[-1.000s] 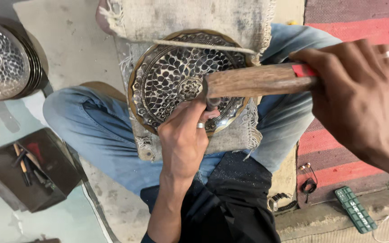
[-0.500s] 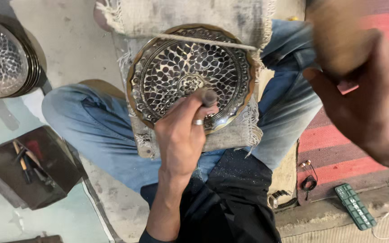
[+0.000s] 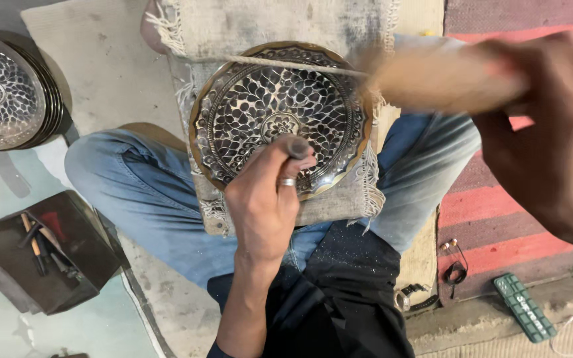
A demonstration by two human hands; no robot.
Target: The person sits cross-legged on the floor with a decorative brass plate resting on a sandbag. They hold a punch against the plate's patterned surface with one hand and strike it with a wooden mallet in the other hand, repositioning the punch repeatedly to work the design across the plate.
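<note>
A round engraved metal plate [image 3: 260, 99] with a leaf pattern lies on a frayed cloth [image 3: 339, 199] over my lap, a cord stretched across its upper part. My left hand [image 3: 263, 199] holds a short metal punch [image 3: 298, 146] upright against the plate's lower middle; a ring is on one finger. My right hand [image 3: 552, 132] grips a wooden mallet [image 3: 439, 79], blurred with motion, raised to the right of the plate.
A stack of similar engraved plates [image 3: 4, 93] stands at the far left. A dark open tray [image 3: 8, 278] with several tools lies at lower left. A green remote-like object [image 3: 524, 306] and black earphones [image 3: 455, 268] lie on the red striped mat [image 3: 492, 219] at right.
The mallet struck the punch a second ago, then lifted up and right; now it swings above the plate's right rim. My left hand stays on the punch.
</note>
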